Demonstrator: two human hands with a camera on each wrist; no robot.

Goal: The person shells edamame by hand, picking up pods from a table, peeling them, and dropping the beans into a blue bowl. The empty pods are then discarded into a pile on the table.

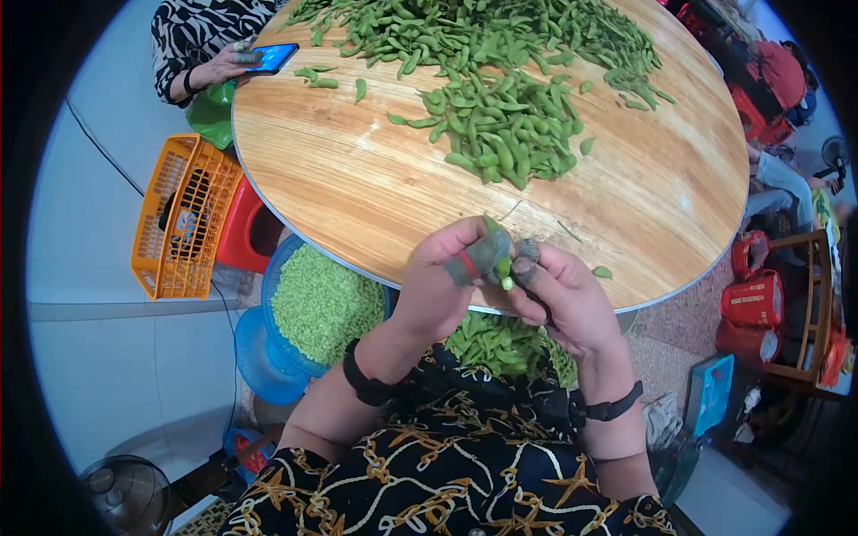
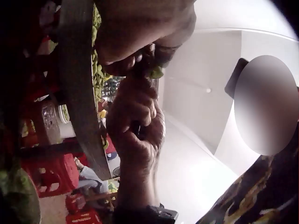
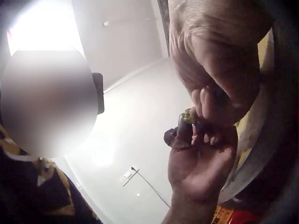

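Observation:
Over the near edge of the table, my left hand holds a green soybean pod between thumb and fingers. A pale bean shows at the pod's lower end. The left thumb is wrapped in something grey-green with a red band. My right hand meets the left at the pod, its thumb and curled fingers pinching close to that end. In the right wrist view the pod shows as a small green bit between both hands. A large heap of soybean pods lies on the wooden table.
A blue basin of shelled beans stands at lower left, beside an orange crate and a red stool. More pods lie below the table edge, at my lap. Across the table, another person's hand touches a phone.

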